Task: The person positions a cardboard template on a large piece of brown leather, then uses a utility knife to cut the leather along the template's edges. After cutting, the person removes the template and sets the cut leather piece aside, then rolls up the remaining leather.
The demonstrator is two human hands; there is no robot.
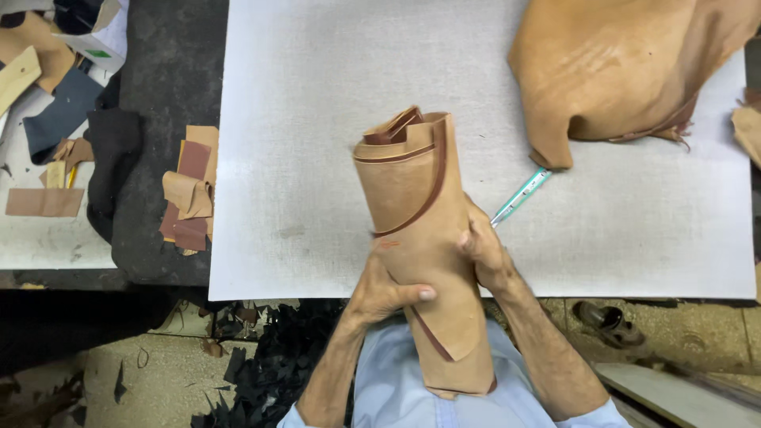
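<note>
Tan leather roll (424,238) upright-ish over near desk (317,119) edge, lower end against person's chest. Left hand (380,293) grip wraps roll's left side, thumb across front; right hand (483,254) grip clamps right side, keeps coil tight. Teal pen-like tool (521,196) just beside right hand; loose hide (626,71) far right; scraps (190,190) left, well apart.

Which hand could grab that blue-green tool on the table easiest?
Probably the right hand. It grips the rolled tan leather on the side where the blue-green tool lies, and the tool's near end sits just beside it. The left hand is on the roll's far side, so it would have to cross over.
</note>
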